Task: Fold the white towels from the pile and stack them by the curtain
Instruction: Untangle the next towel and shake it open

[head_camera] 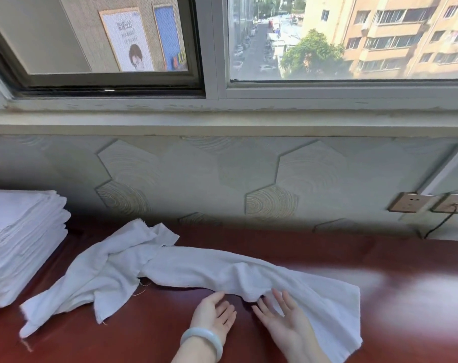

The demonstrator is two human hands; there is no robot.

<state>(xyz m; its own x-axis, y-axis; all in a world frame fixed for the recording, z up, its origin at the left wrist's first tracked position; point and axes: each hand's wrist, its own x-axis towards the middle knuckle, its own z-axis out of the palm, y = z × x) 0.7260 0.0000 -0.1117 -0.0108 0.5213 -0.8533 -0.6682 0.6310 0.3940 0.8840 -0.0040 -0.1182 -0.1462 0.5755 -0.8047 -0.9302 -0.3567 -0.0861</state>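
Both hands are apart and hold nothing: the left grip (214, 311), with a pale bangle (201, 336) on its wrist, hovers with loosely spread fingers just short of the towel's near edge. The right grip (283, 319) is splayed flat beside it, its fingertips (275, 293) reaching the bunched middle of the cloth. Whether they press it cannot be told. The white towel (196, 265) lies unfolded and rumpled on the red desk (149, 328). It runs from a flap under and to the right of the right grip, across just beyond both grips, to a twisted, crumpled end well to the left of the left grip. Far out to the left of that grip, at the desk's edge, stands a tall stack of folded towels (20, 244), squared and layered, so a good share of the work looks done. This towel has not had its first fold. By the look of it, it must first be pulled flat, its left end untangled and its corners found, before it can be halved and carried over to the stack. Neither the pile the towels come from nor the curtain is in view. How many remain, and whether the stack sits where the task wants it, cannot be judged from here.
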